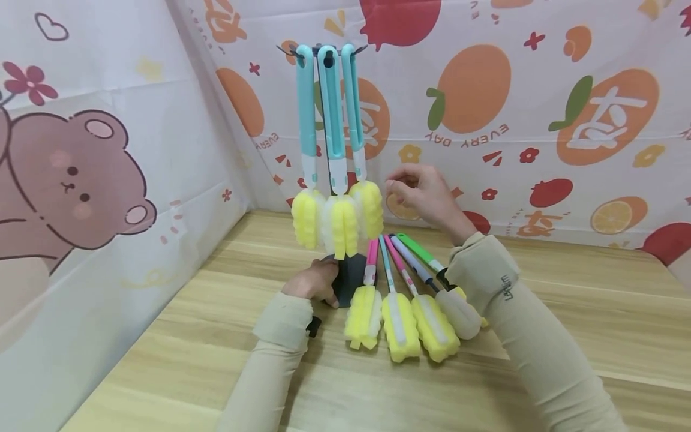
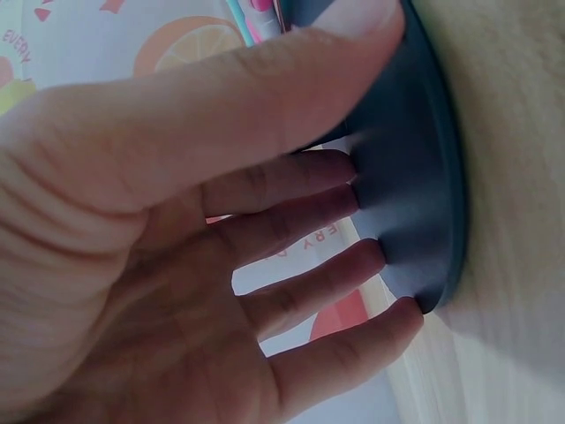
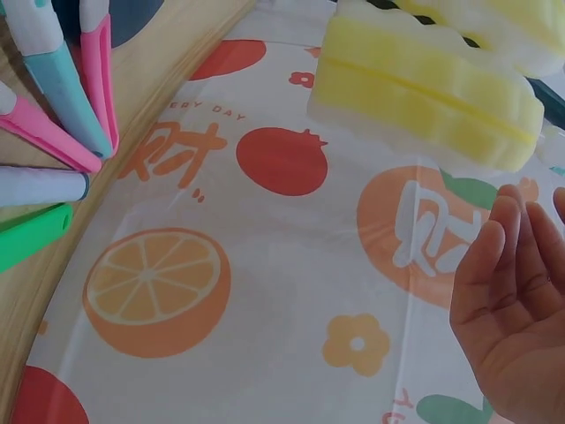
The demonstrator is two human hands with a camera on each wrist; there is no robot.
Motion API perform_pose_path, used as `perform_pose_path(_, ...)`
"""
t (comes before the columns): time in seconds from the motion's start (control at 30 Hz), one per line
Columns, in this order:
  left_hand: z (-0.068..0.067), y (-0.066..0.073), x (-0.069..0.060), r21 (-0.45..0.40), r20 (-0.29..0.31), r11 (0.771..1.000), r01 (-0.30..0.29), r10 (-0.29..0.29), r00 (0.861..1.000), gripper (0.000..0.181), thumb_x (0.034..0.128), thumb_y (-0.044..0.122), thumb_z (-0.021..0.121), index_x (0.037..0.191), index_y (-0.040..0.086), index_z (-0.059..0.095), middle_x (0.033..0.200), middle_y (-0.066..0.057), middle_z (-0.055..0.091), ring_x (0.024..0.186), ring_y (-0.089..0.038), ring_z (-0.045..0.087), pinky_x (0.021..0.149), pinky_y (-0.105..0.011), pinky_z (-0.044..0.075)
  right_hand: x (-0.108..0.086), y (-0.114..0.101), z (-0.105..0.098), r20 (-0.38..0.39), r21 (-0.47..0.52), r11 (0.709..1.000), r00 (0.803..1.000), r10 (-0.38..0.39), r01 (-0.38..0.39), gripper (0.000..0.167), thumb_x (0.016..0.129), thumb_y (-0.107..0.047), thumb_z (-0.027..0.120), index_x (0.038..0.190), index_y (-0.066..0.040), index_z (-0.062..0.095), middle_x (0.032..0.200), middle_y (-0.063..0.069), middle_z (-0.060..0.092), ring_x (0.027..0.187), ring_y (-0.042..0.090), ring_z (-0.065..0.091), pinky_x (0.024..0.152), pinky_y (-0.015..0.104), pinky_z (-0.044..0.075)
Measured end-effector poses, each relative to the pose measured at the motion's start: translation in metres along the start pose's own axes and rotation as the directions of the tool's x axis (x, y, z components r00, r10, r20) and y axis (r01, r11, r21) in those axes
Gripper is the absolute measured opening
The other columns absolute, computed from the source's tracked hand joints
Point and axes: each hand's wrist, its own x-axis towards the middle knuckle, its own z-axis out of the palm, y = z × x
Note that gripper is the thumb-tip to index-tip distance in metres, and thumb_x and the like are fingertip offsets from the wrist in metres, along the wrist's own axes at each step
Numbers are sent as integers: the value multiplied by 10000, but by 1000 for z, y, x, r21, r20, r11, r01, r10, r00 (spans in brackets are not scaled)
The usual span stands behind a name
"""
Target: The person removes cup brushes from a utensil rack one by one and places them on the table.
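Note:
In the head view, a dark stand holds several sponge bottle brushes with teal handles, hanging head down; one brush point(image 1: 333, 108) is at the front. My left hand point(image 1: 315, 281) rests on the stand's dark flat base point(image 1: 352, 276), and the left wrist view shows its straight fingertips touching that base near the rim. My right hand point(image 1: 426, 195) is in the air just right of the hanging yellow sponge heads point(image 1: 367, 210), apart from them, its fingers loosely bent. The right wrist view shows this hand holding nothing, below a sponge head point(image 3: 424, 97).
On the wooden table point(image 1: 205, 360), right of the base, several brushes lie fanned out: two pink-handled ones, a blue one point(image 1: 400, 327), a lavender one with a white head point(image 1: 459, 313), and a green one point(image 1: 414, 249). Printed cloth point(image 1: 486, 180) hangs behind and at left.

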Motion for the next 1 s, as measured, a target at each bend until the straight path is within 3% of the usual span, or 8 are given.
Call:
perform_pose_path(0.3, -1, 0, 0, 24, 7, 1000, 7, -7, 1000, 783, 859, 196, 844, 1494, -35, 450, 1560, -173, 408, 1437, -363, 328, 1132, -442, 350, 4, -6, 4, -14, -73, 997, 999, 28, -29, 209, 1011, -113, 620, 1132, 37, 703, 1091, 151, 674, 944, 286, 600, 743, 326, 501)
perform_pose_path(0.57, -1, 1, 0, 33, 9, 999, 8, -9, 1000, 788, 865, 209, 839, 1503, -26, 441, 1565, -163, 404, 1446, -358, 321, 1137, -436, 344, 5, -7, 12, -25, -35, 999, 999, 34, -35, 211, 990, -56, 651, 1165, 59, 676, 1136, 176, 670, 978, 310, 623, 842, 396, 540)
perform_pose_path(0.83, -1, 1, -1, 45, 15, 999, 1, -2, 1000, 792, 870, 209, 835, 1508, -32, 432, 1572, -169, 394, 1456, -366, 303, 1147, -432, 329, 7, -10, 29, 9, -55, 998, 1000, -16, 17, 432, 980, -72, 666, 1394, 11, 575, 1282, 170, 645, 1155, 306, 607, 976, 438, 506)
perform_pose_path(1.0, -1, 1, 0, 49, 21, 999, -10, 9, 1000, 791, 878, 214, 827, 1507, -46, 423, 1589, -170, 367, 1468, -364, 286, 1159, -422, 307, 8, -11, 36, -16, -33, 999, 1000, -10, 9, 487, 977, -99, 681, 1434, -15, 537, 1310, 152, 644, 1233, 280, 580, 1019, 435, 469)
